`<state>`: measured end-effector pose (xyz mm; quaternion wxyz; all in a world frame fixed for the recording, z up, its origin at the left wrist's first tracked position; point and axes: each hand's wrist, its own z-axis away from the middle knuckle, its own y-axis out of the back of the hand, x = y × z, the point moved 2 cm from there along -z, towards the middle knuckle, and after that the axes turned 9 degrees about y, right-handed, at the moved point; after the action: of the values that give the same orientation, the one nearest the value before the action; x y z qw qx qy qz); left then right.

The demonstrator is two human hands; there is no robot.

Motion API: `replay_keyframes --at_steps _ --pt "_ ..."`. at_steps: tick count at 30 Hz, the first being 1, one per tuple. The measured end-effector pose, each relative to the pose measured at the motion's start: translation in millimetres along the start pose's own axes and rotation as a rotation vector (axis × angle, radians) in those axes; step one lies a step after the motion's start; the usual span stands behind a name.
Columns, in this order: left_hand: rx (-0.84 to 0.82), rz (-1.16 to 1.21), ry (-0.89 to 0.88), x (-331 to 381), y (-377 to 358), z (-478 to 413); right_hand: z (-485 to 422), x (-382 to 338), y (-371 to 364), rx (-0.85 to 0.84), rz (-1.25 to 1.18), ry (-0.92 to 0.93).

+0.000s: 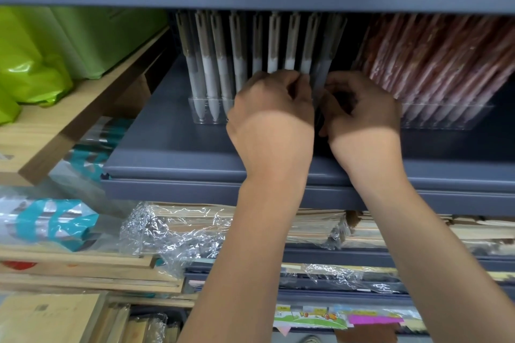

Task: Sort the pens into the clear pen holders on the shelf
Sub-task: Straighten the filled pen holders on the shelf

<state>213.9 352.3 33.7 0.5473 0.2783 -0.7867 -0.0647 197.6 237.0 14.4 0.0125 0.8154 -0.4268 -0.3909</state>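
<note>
On the blue-grey shelf, a row of white pens stands upright in a clear holder, and just to its right a packed bunch of reddish pens leans in a second clear holder. The left hand reaches in between them, its fingers curled round the rightmost white pens of the row. The right hand sits close beside it with fingers curled tight in shadow, and I cannot tell whether they hold anything.
</note>
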Motion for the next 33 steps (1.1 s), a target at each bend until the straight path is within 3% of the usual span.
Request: replay_keyframes --at_steps 8,17,33 --pt "-0.014 -0.019 0.0 -0.1 -5.3 -1.1 1.2 -1.2 1.3 0.019 -0.003 0.026" --pt "-0.009 0.242 0.113 -5.7 -7.9 -1.9 0.2 0.8 -0.9 0.033 -0.023 -0.009" --pt "-0.005 0.289 0.1 -8.7 -8.0 0.2 -0.5 4.6 -0.7 0.028 -0.02 -0.047"
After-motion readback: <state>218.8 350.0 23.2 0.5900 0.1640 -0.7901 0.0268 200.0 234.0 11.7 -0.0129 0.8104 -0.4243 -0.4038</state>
